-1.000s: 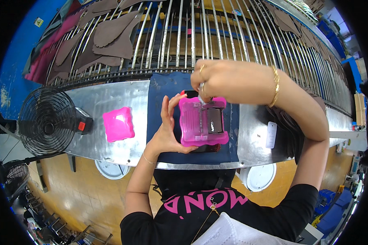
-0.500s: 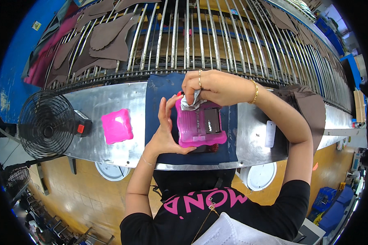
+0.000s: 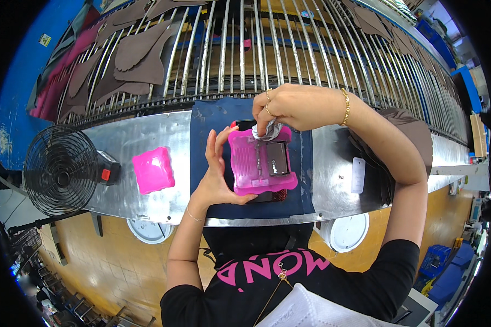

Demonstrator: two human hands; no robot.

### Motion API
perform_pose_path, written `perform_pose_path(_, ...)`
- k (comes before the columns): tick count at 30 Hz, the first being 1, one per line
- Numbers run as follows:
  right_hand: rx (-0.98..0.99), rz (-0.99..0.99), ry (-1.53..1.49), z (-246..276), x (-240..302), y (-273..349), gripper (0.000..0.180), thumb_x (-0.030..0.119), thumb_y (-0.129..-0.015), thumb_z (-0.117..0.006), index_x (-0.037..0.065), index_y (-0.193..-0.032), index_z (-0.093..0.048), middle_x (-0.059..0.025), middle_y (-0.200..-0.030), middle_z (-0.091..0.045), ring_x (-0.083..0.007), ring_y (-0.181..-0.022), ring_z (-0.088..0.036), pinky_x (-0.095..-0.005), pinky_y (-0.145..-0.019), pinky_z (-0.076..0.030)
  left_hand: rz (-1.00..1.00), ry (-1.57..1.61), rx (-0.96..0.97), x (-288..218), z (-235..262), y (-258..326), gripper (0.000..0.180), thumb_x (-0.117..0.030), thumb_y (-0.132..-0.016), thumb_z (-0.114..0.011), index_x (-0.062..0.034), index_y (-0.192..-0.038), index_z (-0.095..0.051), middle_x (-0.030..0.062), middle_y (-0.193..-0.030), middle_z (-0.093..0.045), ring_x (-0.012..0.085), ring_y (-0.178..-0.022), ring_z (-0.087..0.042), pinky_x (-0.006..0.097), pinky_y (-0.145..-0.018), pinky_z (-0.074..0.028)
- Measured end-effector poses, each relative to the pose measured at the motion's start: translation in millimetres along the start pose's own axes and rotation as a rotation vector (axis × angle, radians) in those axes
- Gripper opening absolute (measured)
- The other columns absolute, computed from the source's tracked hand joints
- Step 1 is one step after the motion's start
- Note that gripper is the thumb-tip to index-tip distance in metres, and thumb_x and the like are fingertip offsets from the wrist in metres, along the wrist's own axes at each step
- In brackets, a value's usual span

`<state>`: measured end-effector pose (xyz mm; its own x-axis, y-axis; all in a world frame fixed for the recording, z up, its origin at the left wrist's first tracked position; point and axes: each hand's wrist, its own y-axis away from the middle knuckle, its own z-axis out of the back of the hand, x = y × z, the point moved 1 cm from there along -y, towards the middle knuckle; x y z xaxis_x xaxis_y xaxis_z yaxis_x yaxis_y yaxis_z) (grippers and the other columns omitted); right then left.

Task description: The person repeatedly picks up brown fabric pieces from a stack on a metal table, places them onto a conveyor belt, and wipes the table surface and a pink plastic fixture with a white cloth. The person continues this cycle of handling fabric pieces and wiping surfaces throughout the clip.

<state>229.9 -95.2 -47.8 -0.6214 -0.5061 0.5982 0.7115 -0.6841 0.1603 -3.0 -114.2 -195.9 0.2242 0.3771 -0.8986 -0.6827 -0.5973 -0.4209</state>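
Note:
My left hand grips a bright pink plastic case with wavy edges, its thumb along the near edge and its fingers at the far left corner. Inside the case are a ribbed translucent floor and a dark rectangular piece on the right. My right hand pinches a crumpled grey-white cloth against the far part of the case. Under the case a dark object with a red spot shows only at its edges. Off to the left lies a matching pink square piece, apart from both hands.
A dark blue mat lies beneath my hands on the metal table. A black wire fan stands at left. Brown cut pieces and a white oblong tag are at right. Beyond runs a metal-bar rack with brown pieces.
My right hand and the cloth have shifted slightly right along the far part of the case. The case has tilted a little, and my left hand keeps its grip.

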Motion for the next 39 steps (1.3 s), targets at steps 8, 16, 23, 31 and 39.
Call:
perform_pose_path(8,0.1,-0.064,0.136,7.5,9.4,-1.4,0.034,-0.012,-0.073,-0.057,0.004,-0.1,-0.072,-0.0117,-0.1,-0.065,-0.0271,-0.097,-0.064,-0.0351,-0.084,-0.052,-0.017,0.001,-0.008,-0.2,1.2,0.9,0.147,-0.03,-0.049,-0.092,-0.0198,-0.149,0.014,0.0209,-0.148,-0.027,0.0395,-0.141,-0.023,0.053,-0.114,-0.017)
perform_pose_path(16,0.222,-0.17,0.279,13.6,25.7,7.0,0.031,-0.008,-0.072,-0.064,0.003,-0.1,-0.071,-0.0137,-0.101,-0.065,-0.0295,-0.099,-0.063,-0.0364,-0.084,-0.052,-0.027,0.004,-0.003,-0.7,-0.7,-0.6,0.145,-0.029,-0.049,-0.092,-0.0191,-0.15,0.012,0.0204,-0.148,-0.028,0.039,-0.141,-0.024,0.052,-0.114,-0.017)
perform_pose_path(23,0.14,-0.247,0.018,40.0,13.5,53.5,0.031,-0.011,-0.073,-0.053,0.002,-0.097,-0.07,-0.0137,-0.101,-0.063,-0.029,-0.1,-0.06,-0.0388,-0.088,-0.048,-0.032,-0.018,-0.011,-1.3,-2.1,1.2,0.145,-0.026,-0.049,-0.092,-0.0211,-0.15,0.012,0.021,-0.148,-0.027,0.0391,-0.141,-0.024,0.052,-0.114,-0.018)
perform_pose_path(31,-0.082,-0.213,-0.143,10.2,-30.4,60.6,0.03,-0.008,-0.081,-0.049,0.002,-0.104,-0.066,-0.0122,-0.102,-0.061,-0.0267,-0.101,-0.058,-0.0369,-0.092,-0.046,-0.026,-0.019,0.024,-2.4,-4.6,-4.4,0.145,-0.027,-0.048,-0.093,-0.0246,-0.15,0.011,0.0226,-0.149,-0.023,0.038,-0.14,-0.027,0.049,-0.11,-0.032)
perform_pose_path(39,0.273,-0.188,0.254,14.6,-1.7,-14.1,0.029,-0.005,-0.075,-0.058,0.005,-0.098,-0.071,-0.0129,-0.097,-0.06,-0.0286,-0.097,-0.06,-0.0374,-0.082,-0.05,0.009,0.018,0.02,-1.4,-4.9,-2.7,0.145,-0.028,-0.048,-0.092,-0.0248,-0.15,0.011,0.0233,-0.15,-0.02,0.0375,-0.14,-0.026,0.048,-0.11,-0.032)
